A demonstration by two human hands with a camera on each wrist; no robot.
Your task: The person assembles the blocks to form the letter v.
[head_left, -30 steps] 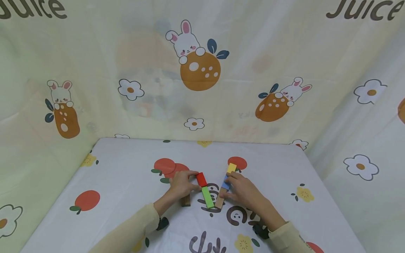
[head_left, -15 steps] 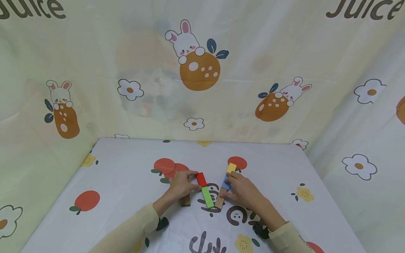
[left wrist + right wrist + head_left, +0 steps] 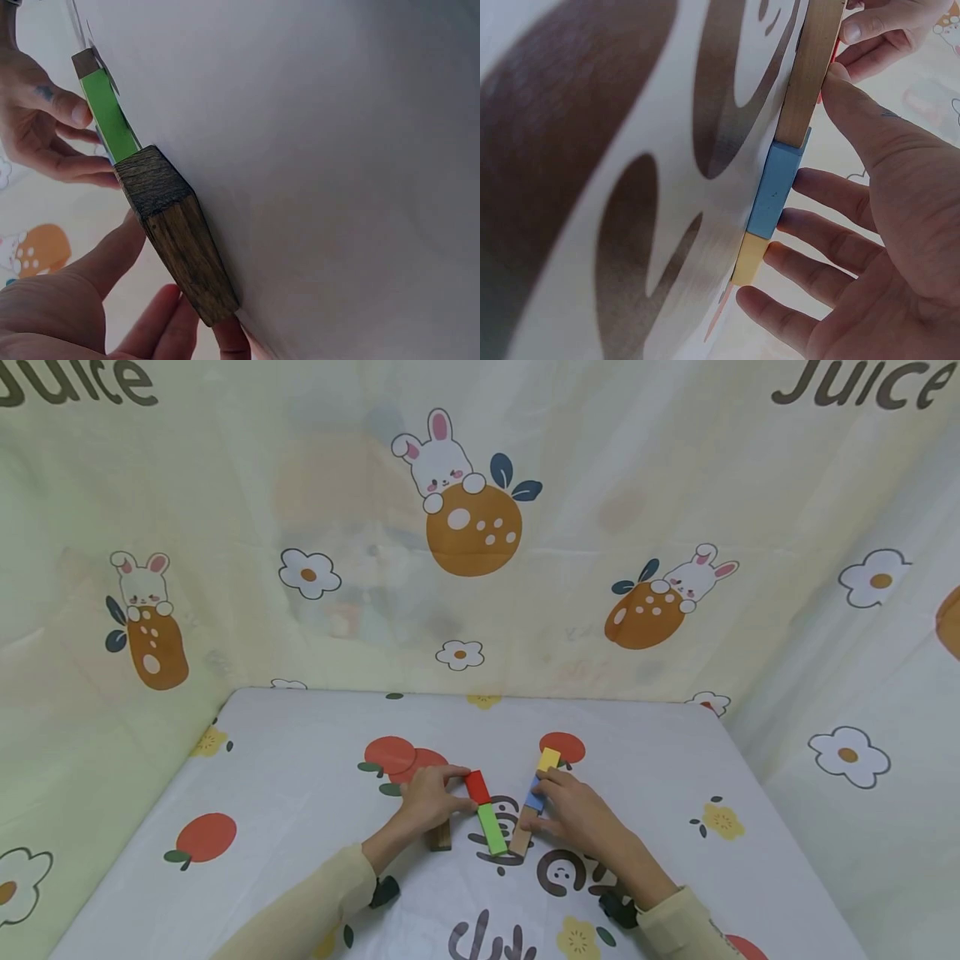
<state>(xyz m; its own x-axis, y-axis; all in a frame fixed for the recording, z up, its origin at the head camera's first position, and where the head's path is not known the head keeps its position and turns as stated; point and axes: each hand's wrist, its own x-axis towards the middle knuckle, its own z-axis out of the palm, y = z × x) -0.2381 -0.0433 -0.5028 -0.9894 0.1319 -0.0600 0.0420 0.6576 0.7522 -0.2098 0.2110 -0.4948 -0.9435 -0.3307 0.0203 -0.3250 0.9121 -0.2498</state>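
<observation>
Two slanting rows of blocks lie on the table. In the left row, a red block (image 3: pixel 477 786) meets a green block (image 3: pixel 492 828). My left hand (image 3: pixel 426 799) touches the red block's left side with its index finger and thumb. A dark brown block (image 3: pixel 187 255) stands beside that hand, partly hidden behind it in the head view. The right row has a yellow block (image 3: pixel 748 261), a blue block (image 3: pixel 775 191) and a light brown block (image 3: pixel 810 75). My right hand (image 3: pixel 573 802) rests spread fingers along the yellow and blue blocks, its thumb against the light brown one.
A white cloth (image 3: pixel 300 727) printed with fruit, flowers and lettering covers the table. Patterned curtains (image 3: pixel 345 468) close off the back and both sides. A dark wrist strap piece (image 3: pixel 385 891) shows at the left sleeve, another dark piece (image 3: pixel 618 908) at the right.
</observation>
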